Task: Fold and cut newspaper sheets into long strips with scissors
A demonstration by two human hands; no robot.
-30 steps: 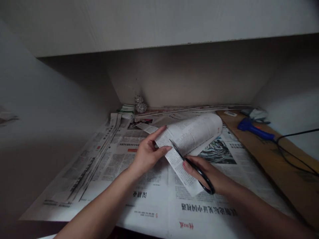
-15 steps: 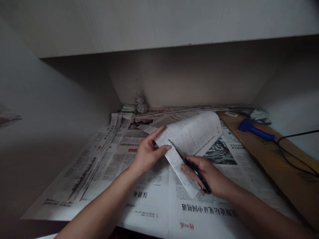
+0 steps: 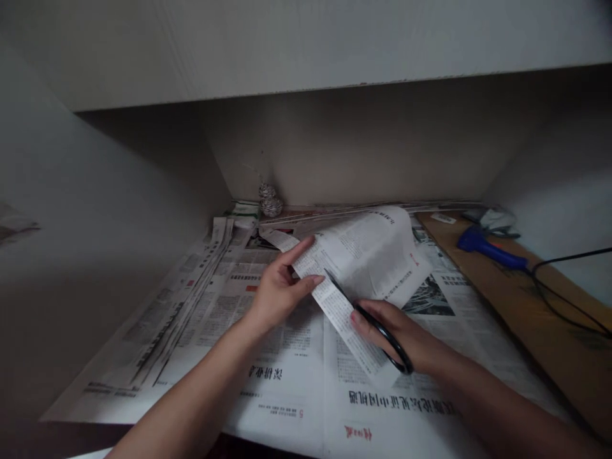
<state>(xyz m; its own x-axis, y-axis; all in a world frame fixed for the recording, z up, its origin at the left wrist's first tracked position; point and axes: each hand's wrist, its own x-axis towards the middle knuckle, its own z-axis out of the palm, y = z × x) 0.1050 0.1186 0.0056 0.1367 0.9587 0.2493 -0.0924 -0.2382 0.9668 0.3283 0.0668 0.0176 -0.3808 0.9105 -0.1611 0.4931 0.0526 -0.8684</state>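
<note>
My left hand [image 3: 283, 285] pinches a sheet of newspaper [image 3: 368, 245] between thumb and fingers near its left edge. In my right hand [image 3: 392, 335] is a pair of black-handled scissors [image 3: 382, 328], its blades pointing up and left at the sheet, the tip close to my left thumb. A partly cut strip [image 3: 351, 331] slants down toward the right along the near side of the blades. The sheet's far part curls up and bends over to the right. My right fingers partly hide the scissor handles.
Spread newspapers [image 3: 287, 395] cover the surface. Long cut strips [image 3: 186, 306] lie at the left. A twisted paper figure [image 3: 270, 201] stands at the back. On cardboard [image 3: 526, 325] at the right rests a blue corded tool [image 3: 492, 248]. A shelf edge [image 3: 335, 92] overhangs.
The sheet has shifted slightly and its curled part has swung to the right. My right hand and the scissors have moved a little to the right; my left hand moved slightly left.
</note>
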